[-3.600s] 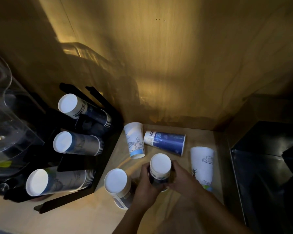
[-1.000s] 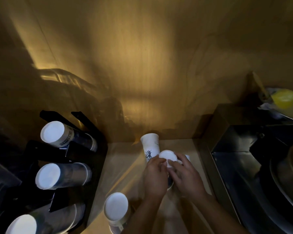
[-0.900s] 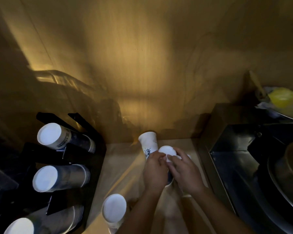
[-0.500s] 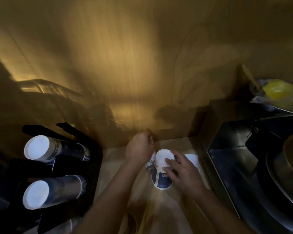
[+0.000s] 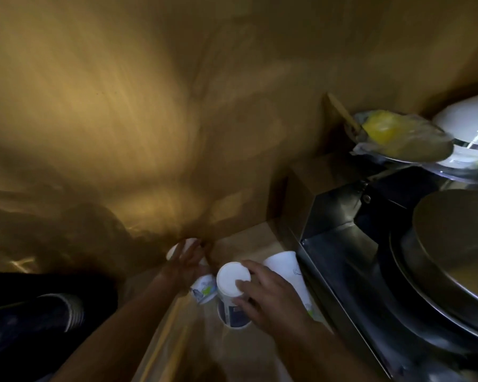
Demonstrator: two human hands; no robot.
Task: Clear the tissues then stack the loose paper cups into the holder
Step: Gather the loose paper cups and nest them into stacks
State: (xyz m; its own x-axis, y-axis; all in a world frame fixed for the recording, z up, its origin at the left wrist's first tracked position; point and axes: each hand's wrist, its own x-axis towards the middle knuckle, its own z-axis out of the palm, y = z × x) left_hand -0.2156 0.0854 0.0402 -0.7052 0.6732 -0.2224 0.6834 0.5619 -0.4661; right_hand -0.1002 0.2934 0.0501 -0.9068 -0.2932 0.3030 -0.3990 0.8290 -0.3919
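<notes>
My right hand (image 5: 271, 299) grips a short stack of upside-down paper cups (image 5: 232, 296), white bottom facing up, blue band at the rim, resting on the wooden counter (image 5: 243, 244). My left hand (image 5: 188, 260) is wrapped around a white printed cup (image 5: 203, 288) lying on its side near the back wall. Another white cup (image 5: 287, 268) lies beside the right hand, against the metal edge. The black cup holder (image 5: 39, 315) is at the lower left, mostly dark, with one stack of cups showing.
A steel sink or basin (image 5: 398, 271) with a large metal pot lies right of the counter. Above it sit a yellow item in plastic wrap (image 5: 384, 130) and a white lid (image 5: 469, 125). A wooden wall rises behind.
The view has swung right and blurred. My left hand has closed over the lying white cup at the back wall. My right hand stays on the upside-down stack.
</notes>
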